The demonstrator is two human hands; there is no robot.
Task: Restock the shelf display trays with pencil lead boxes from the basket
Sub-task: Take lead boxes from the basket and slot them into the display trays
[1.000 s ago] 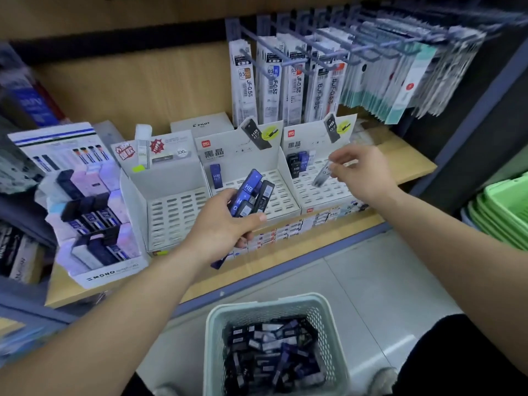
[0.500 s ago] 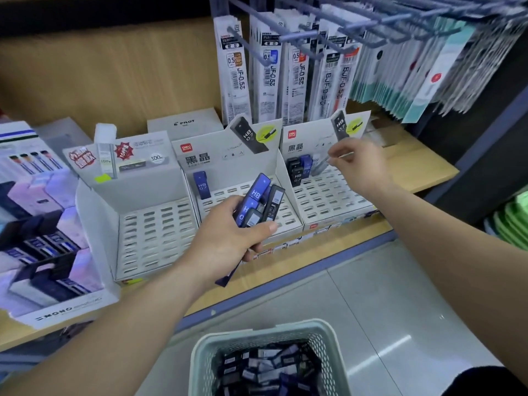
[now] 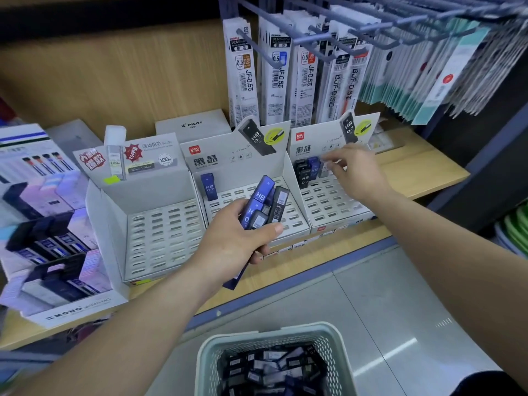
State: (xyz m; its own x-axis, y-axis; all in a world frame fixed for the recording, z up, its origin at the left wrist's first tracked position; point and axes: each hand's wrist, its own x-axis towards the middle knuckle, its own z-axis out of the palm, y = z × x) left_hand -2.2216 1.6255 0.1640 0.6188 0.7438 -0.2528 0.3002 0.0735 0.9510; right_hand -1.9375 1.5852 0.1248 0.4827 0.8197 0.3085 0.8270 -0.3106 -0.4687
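Note:
My left hand [image 3: 234, 241] grips a bundle of blue and black pencil lead boxes [image 3: 264, 202] in front of the middle display tray [image 3: 291, 221]. That tray holds a single blue box [image 3: 207, 185] at its back left. My right hand [image 3: 357, 174] reaches into the back of the right display tray [image 3: 340, 204]. Its fingertips pinch a grey lead box [image 3: 323, 169] standing beside a blue box [image 3: 313, 167] and black boxes [image 3: 303, 174]. The left display tray [image 3: 160, 235] shows only open slots. The pale basket [image 3: 271, 330] on the floor below holds several more boxes.
Refill packs [image 3: 285, 72] hang on hooks right above the trays. A Mono display box [image 3: 57, 252] crowds the shelf's left end and a Pilot box [image 3: 197, 124] sits behind the trays. Green baskets [image 3: 514, 227] stack at the far right.
My right hand carried the grey box from mid-tray to the back row and set it upright beside the blue one. My left hand kept its bundle almost still.

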